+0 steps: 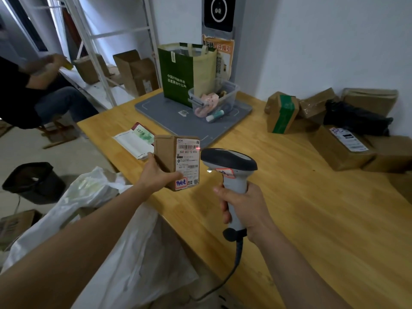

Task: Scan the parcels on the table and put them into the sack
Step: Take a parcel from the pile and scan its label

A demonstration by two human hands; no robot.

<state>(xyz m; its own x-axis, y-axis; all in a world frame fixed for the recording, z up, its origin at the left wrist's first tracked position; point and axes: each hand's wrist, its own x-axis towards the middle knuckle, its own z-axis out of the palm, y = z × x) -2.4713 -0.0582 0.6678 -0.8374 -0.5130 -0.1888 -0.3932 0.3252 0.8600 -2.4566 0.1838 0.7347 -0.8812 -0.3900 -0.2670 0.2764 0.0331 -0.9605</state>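
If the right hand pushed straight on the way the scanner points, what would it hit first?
Most likely the small box in the left hand; the scanner in the right hand aims at its label, though depth is unclear.

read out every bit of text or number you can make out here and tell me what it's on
"502-602-12-816" on the label of the box in the left hand; last digit unsure.
Handwriting on the label's red-edged sticker: unreadable.
White Chinese lines on the green bag: too blurred.
Orange poster, envelope, far box label, scanner sticker: too blurred.
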